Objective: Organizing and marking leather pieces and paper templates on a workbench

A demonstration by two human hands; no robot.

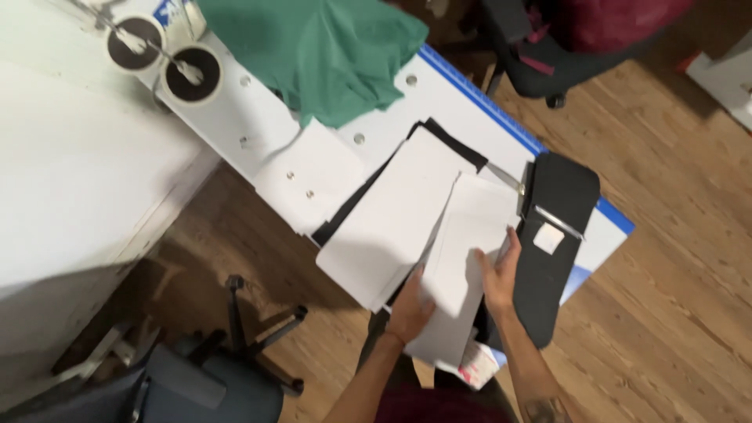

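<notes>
Between the two hands, a white paper panel (pixel 462 258) is held flat on the edge of the white table (pixel 439 86). The left hand (pixel 409 305) is pressed on the panel's lower left edge with fingers laid flat, while the right hand (pixel 501 274) is spread against its right edge, fingertips touching the sheet; nothing is seen pinched by either hand. Just left of the left hand, a second, larger white panel (pixel 392 223) is overlapped by the held sheet, with black fabric (pixel 439 133) showing beneath both. Just right of the right hand, a black shaped piece (pixel 556 235) is laid, bearing a small white square (pixel 548 237). Well beyond the hands, a green cloth (pixel 329 47) is draped over the table's far end.
</notes>
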